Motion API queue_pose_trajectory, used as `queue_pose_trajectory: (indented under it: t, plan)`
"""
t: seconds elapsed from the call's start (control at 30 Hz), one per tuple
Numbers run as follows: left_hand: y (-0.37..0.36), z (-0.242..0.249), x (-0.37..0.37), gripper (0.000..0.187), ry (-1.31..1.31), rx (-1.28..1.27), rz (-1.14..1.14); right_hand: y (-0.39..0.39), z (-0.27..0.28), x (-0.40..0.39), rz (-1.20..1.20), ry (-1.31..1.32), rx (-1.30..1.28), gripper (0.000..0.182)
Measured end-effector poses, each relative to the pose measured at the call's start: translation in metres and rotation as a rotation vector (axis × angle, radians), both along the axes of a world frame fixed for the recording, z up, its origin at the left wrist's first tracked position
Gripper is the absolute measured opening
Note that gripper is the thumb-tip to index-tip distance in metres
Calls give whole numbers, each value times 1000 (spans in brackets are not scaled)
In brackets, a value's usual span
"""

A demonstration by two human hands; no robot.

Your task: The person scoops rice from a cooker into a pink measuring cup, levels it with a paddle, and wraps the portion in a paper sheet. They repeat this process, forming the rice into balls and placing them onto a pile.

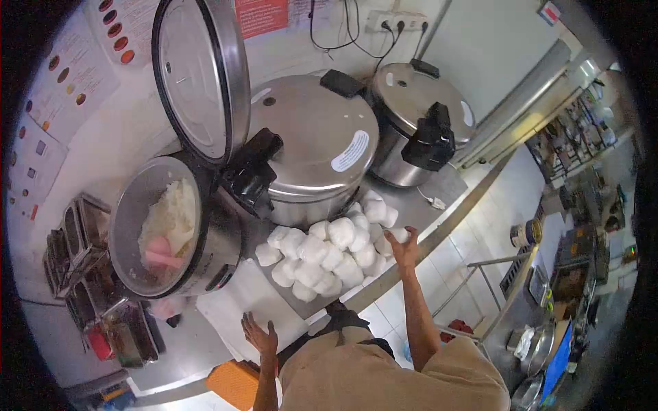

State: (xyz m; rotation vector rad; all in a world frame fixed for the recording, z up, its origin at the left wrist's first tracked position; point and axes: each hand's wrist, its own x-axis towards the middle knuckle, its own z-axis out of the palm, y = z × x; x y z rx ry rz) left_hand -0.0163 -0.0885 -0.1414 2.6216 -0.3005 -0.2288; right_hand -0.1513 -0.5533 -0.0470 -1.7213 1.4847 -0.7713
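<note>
Many white bundles (312, 250) sat piled beside closed cooker (312, 137); rice (175, 212) lay loose in open cooker (223, 240), seemingly unportioned. Left hand (261, 337) lay over white sheets (253, 294), fingers wide. Right hand (406, 253) curled fingers round end bundle (398, 235).

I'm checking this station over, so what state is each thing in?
Left cooker: lid open
Rice: loose, in the pot
Paddle: resting in the rice
Middle cooker: lid shut
Right cooker: lid shut
Bundles: piled up
Paper: flat
Left hand: open
Right hand: curved, at the pile's edge
</note>
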Motion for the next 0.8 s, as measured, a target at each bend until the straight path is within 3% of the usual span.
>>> queue_pose_trajectory:
  t: [0.03, 0.13, 0.23, 0.27, 0.3, 0.33, 0.37, 0.4, 0.5, 0.53, 0.63, 0.7, 0.8]
  plan:
    - [-1, -4, -1, 78, -17, 30, 10, -5, 9, 7, 25, 40, 73, 72]
    - [-12, -11, 4, 76, -49, 122, 26, -21, -49, 3, 361, 284, -355, 62]
    - [-22, -7, 16, 73, 10, 165, 89, -31, -60, -18, 398, 139, -205, 54]
    - [-19, -18, 16, 71, -56, 127, 85, -32, -70, -26, 317, 218, -432, 55]
    - [-14, -29, 15, 73, -103, 54, 80, -29, -44, -26, 259, 276, -331, 48]
    - [-5, -52, 12, 75, -177, 45, 84, -17, -24, -12, 169, -154, -135, 36]
    - [-13, -22, 14, 78, -100, -4, 89, 3, 18, 12, 275, -230, -46, 30]
    - [-12, -33, 9, 76, -147, 1, 153, 22, 59, 36, 374, -302, 53, 25]
    - [-24, 32, 19, 69, -205, -208, 250, 107, 156, 114, 893, -326, -35, 17]
    - [-21, 51, 26, 64, -233, -304, 271, 139, 194, 147, 1070, -348, -197, 16]
    - [-14, 109, 48, 50, -227, -556, 346, 226, 255, 259, 1357, -445, -262, 14]
    - [-5, 144, 67, 42, -235, -689, 390, 277, 245, 348, 1548, -208, -380, 15]
    - [11, 191, 88, 31, -277, -860, 409, 346, 180, 452, 1738, 126, -546, 36]
